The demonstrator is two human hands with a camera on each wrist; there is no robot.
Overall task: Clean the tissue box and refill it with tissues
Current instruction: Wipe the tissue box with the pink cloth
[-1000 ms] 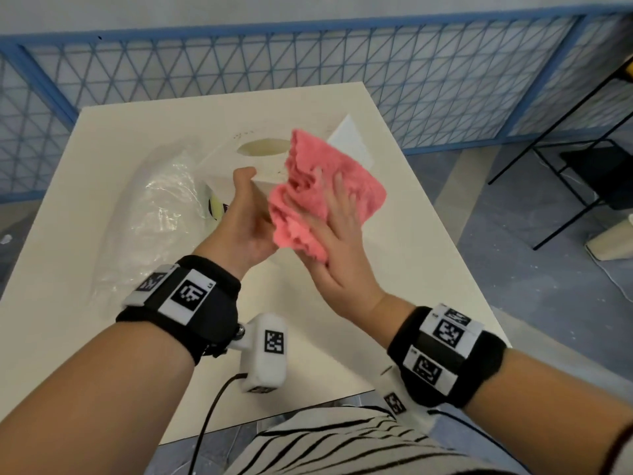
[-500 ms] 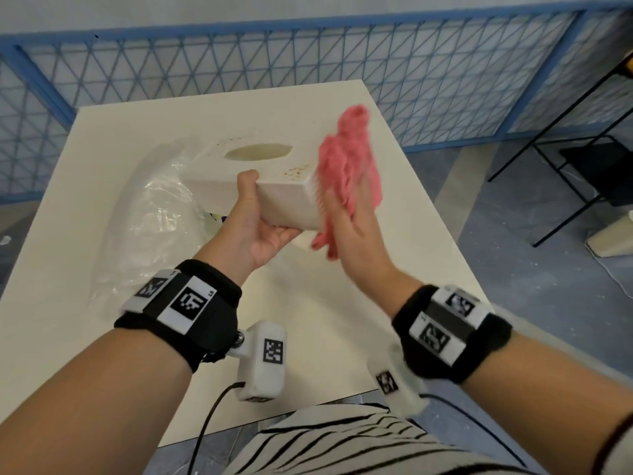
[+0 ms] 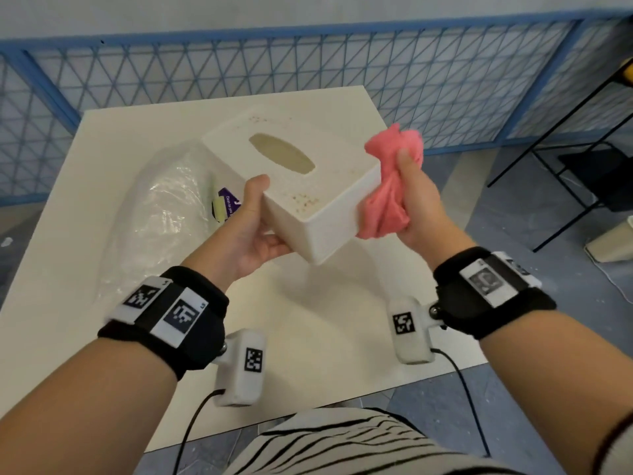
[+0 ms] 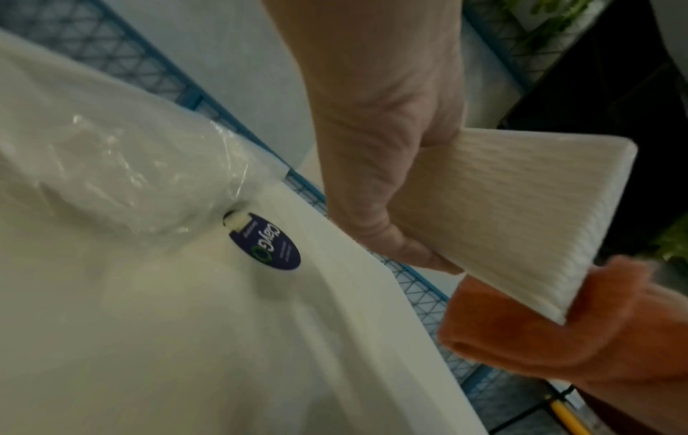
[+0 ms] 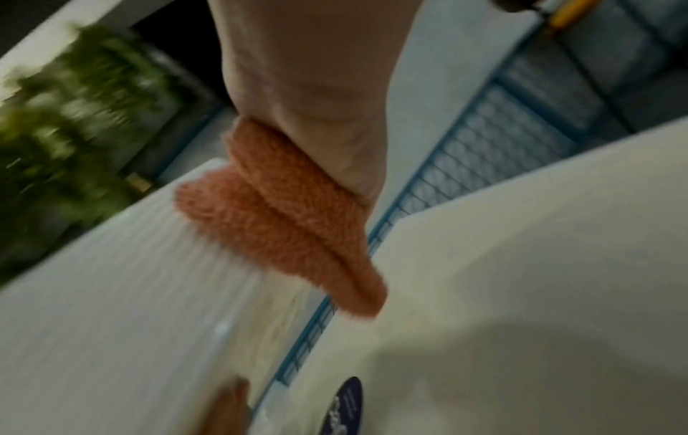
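Currently the tissue box [image 3: 318, 186] is held clear above the white table [image 3: 308, 337], tilted, slot face up toward the head camera. Left hand [image 3: 255, 231] grips its near left corner: thumb on the side wall by the top edge, fingers curled under the base. Right hand [image 3: 414, 204] is clamped on a bunched pink cloth [image 3: 387, 207], thumb over it, pressing the cloth against the box's right-hand side wall; the left wrist view shows cloth wrapped around that lower edge. Cleaning judged in progress, not finished: brownish specks [image 3: 305, 200] remain on the top face near the front corner, and another scatter [image 3: 257, 118] near the far edge. The oval slot [image 3: 282, 153] shows no tissue, and the inside looks bare as far as can be seen. Refill not yet started: the pack of tissues [image 3: 161, 207], in clear plastic wrap with a purple label [image 3: 228, 204], lies on the table to the left of the box, seemingly unopened, though that cannot be told for certain. Left to do, by my estimate: wipe top face, then open pack and load.
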